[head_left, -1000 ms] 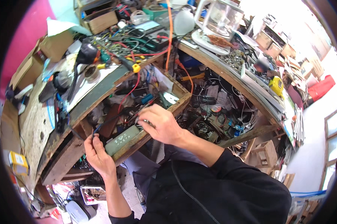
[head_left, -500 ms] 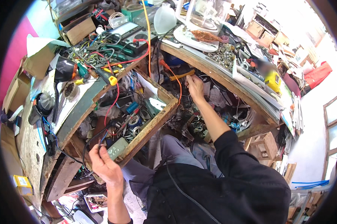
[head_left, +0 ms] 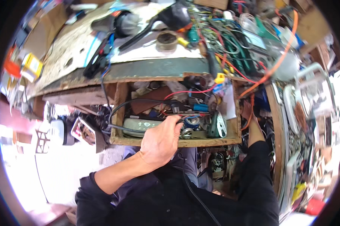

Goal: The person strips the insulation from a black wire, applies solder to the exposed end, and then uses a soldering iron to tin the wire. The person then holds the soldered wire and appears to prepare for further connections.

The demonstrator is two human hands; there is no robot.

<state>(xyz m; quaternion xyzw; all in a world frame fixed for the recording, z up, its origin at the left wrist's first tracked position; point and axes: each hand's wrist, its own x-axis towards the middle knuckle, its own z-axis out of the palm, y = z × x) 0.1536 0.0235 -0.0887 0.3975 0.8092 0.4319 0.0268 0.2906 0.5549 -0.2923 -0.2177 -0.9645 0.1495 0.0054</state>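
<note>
My left hand (head_left: 160, 139) is over the front edge of an open wooden drawer (head_left: 177, 142), its thumb and fingers pinched round a black cable (head_left: 130, 130). The cable loops away to the left, and thin blue and red wires show near the pinch. In the drawer lie a grey-green case (head_left: 139, 126), a blue cylinder (head_left: 200, 107) and a reel (head_left: 192, 122). My right hand (head_left: 248, 111) reaches into the dark space right of the drawer, beside an orange cord (head_left: 251, 109); its fingers are blurred and partly hidden.
Above the drawer, the bench top (head_left: 139, 71) carries a black lamp-like tool (head_left: 173, 17), a small round tin (head_left: 166, 40), and a tangle of leads and green-handled tools (head_left: 237, 52). A second bench edge (head_left: 276, 143) runs along the right. A yellow box (head_left: 32, 67) stands at far left.
My view has swung to the left, so the drawer now faces me squarely. My left hand has come across the drawer's front with the black cable. My right hand remains under the right bench.
</note>
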